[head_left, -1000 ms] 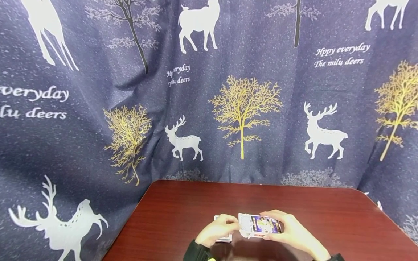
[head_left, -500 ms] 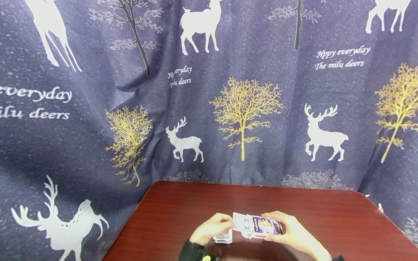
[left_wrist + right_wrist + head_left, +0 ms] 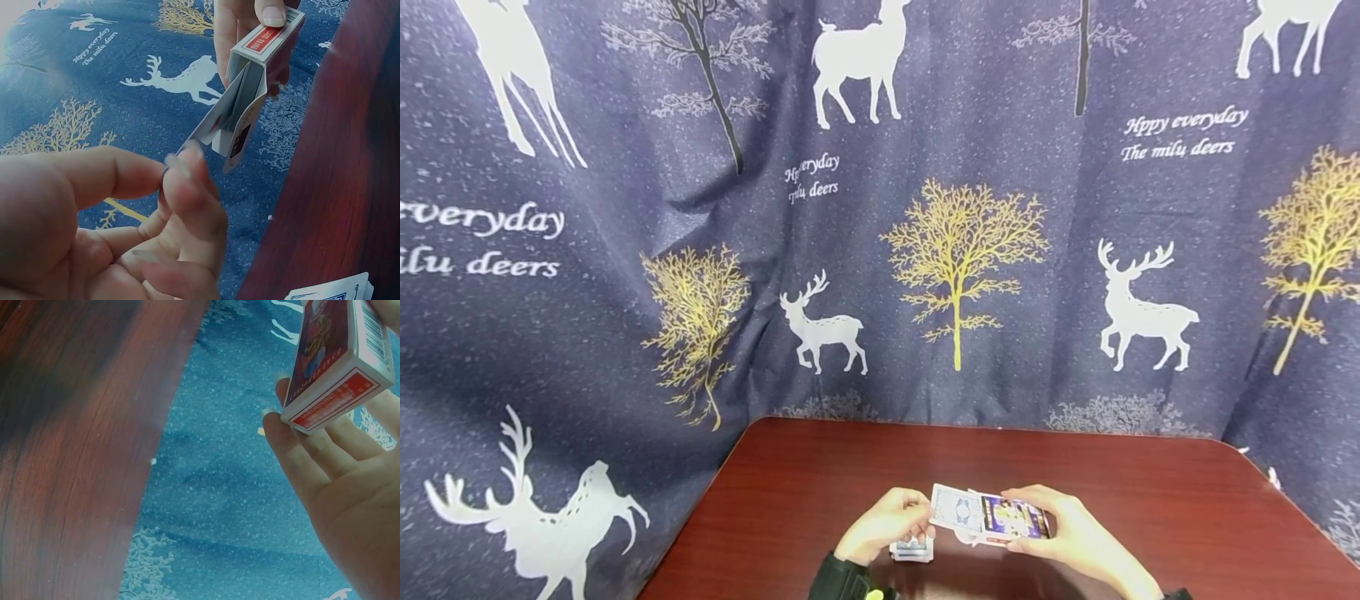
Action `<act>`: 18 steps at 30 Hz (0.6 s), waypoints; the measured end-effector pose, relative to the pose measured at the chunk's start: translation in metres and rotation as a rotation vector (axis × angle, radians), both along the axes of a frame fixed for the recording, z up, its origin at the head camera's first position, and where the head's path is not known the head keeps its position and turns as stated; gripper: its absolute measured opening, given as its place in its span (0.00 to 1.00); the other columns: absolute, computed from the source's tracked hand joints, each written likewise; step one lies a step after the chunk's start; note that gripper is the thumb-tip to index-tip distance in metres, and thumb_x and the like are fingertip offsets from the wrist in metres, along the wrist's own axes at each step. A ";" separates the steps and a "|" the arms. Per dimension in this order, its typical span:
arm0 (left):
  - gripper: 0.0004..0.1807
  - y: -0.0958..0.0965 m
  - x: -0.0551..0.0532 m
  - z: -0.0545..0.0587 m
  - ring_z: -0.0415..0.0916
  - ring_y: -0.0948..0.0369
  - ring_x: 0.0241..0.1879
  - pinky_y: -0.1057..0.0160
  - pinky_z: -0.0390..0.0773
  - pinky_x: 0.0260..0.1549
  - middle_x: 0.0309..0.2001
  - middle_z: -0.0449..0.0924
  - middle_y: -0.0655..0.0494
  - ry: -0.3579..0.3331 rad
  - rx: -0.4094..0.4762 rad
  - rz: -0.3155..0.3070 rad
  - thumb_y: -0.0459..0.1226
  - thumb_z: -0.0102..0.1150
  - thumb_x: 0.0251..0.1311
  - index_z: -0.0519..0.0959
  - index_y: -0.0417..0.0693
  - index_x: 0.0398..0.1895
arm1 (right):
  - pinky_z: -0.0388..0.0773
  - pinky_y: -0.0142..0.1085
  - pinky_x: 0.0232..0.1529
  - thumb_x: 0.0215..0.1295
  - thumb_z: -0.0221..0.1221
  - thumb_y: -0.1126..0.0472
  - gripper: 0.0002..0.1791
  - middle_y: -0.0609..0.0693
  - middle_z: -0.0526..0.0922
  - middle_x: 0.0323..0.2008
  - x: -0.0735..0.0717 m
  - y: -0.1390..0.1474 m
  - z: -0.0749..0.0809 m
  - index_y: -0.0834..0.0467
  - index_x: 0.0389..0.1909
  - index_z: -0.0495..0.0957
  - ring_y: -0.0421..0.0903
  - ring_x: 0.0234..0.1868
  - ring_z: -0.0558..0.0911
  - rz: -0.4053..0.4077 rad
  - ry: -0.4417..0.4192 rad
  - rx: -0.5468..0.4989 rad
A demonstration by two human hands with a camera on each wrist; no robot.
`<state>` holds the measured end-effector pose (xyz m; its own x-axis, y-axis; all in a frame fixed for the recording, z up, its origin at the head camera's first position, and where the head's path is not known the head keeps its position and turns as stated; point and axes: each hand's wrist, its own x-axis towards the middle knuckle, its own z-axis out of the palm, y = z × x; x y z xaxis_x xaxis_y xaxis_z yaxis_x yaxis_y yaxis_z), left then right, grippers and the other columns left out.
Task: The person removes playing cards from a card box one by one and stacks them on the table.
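Observation:
My left hand (image 3: pixel 880 527) pinches the end of a playing card (image 3: pixel 957 508) between thumb and finger. The card has a pale patterned back and sticks partway out of the open end of a card box (image 3: pixel 1015 518). My right hand (image 3: pixel 1071 537) grips that box, thumb on one narrow side and fingers on the other. In the left wrist view more cards (image 3: pixel 249 94) stand inside the box, beside a loose flap (image 3: pixel 240 140). A small stack of playing cards (image 3: pixel 913 550) lies on the table just below my left hand, partly covered by it.
The dark red wooden table (image 3: pixel 820 454) runs back to a dark blue curtain (image 3: pixel 1000 125) printed with deer and trees. The curtain also hangs along the left side. A dark sleeve (image 3: pixel 838 579) covers the left wrist.
My left hand has moved left from beside the box, drawing the card further out and uncovering part of the stack. In the last half second it has barely moved. The right hand keeps its place.

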<state>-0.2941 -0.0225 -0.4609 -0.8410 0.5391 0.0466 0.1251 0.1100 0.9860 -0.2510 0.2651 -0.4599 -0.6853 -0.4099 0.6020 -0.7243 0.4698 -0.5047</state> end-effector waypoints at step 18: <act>0.11 -0.003 -0.003 -0.001 0.71 0.67 0.19 0.71 0.71 0.22 0.29 0.81 0.28 0.065 0.023 0.124 0.28 0.51 0.57 0.79 0.24 0.34 | 0.74 0.26 0.38 0.48 0.73 0.57 0.27 0.45 0.84 0.43 -0.002 0.003 -0.005 0.55 0.52 0.79 0.34 0.38 0.80 -0.005 0.016 -0.002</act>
<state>-0.2968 -0.0257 -0.4617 -0.8961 0.4289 0.1145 0.1758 0.1058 0.9787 -0.2534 0.2678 -0.4648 -0.6774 -0.4055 0.6138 -0.7302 0.4722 -0.4938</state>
